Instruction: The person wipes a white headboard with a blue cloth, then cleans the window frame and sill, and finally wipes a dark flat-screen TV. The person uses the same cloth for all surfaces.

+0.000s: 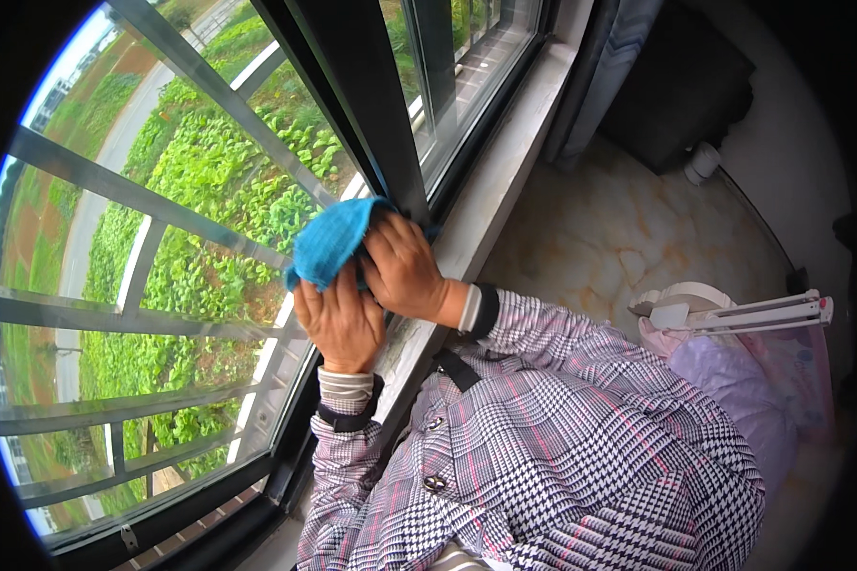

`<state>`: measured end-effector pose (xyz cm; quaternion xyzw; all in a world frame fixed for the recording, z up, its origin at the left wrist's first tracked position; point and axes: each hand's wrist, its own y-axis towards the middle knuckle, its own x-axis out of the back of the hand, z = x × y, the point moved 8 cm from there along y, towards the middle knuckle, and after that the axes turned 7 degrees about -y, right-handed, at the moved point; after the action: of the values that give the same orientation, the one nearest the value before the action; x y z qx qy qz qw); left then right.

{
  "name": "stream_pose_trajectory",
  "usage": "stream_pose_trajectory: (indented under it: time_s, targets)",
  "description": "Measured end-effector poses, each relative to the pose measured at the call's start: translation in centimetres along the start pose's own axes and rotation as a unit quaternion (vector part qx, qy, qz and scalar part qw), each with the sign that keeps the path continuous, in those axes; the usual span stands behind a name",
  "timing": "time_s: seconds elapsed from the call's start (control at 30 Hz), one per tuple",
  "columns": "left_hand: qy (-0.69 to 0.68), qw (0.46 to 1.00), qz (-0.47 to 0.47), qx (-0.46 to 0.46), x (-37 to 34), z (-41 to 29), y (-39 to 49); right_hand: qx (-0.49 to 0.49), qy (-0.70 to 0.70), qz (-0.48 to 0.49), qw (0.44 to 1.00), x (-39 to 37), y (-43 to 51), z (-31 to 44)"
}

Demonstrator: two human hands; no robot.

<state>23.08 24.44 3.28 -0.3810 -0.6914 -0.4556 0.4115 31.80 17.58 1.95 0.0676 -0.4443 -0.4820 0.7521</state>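
Observation:
Both of my hands are on a blue cloth (332, 239) in front of the window. My left hand (341, 321) grips its lower edge, back of the hand towards me. The fingers of my right hand (407, 268) curl into the cloth from the right, beside the dark window frame (361, 93). Part of the fingers is hidden by the cloth. Behind it stands the glass pane (207, 278); whether the cloth touches the glass I cannot tell. Below my hands runs the pale windowsill (500, 143).
Metal security bars (150, 200) stand outside the glass, with green plants beyond. A grey curtain (603, 78) hangs at the sill's far end. On the marbled floor (585, 221) stand a white cup-like container (702, 163) and a white folding frame (757, 314) near lilac fabric (728, 385).

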Motion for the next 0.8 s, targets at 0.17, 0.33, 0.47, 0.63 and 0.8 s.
stream_pose_trajectory:
  time_s: [0.17,0.33,0.47,0.63,0.8]
  targets:
    - [0.175,0.979,-0.104,0.001,0.1,-0.5,0.9,-0.024,0.069,-0.094,0.993,-1.8,1.3,-0.5]
    - [0.175,0.975,-0.13,-0.037,-5.2,0.5,-5.9,0.076,0.003,-0.049,0.996,-5.1,-4.7,-0.5]
    - [0.115,0.984,-0.13,-0.028,-5.1,2.6,-8.1,0.137,0.033,0.028,0.99,-5.6,-5.7,1.3]
    - [-0.029,0.945,-0.301,-0.127,3.9,-0.2,-6.9,0.216,0.123,-0.037,0.968,2.3,-2.9,6.7]
    - [-0.244,0.915,-0.308,-0.089,9.1,-0.9,-2.6,0.288,0.143,-0.197,0.926,7.7,0.7,9.9]
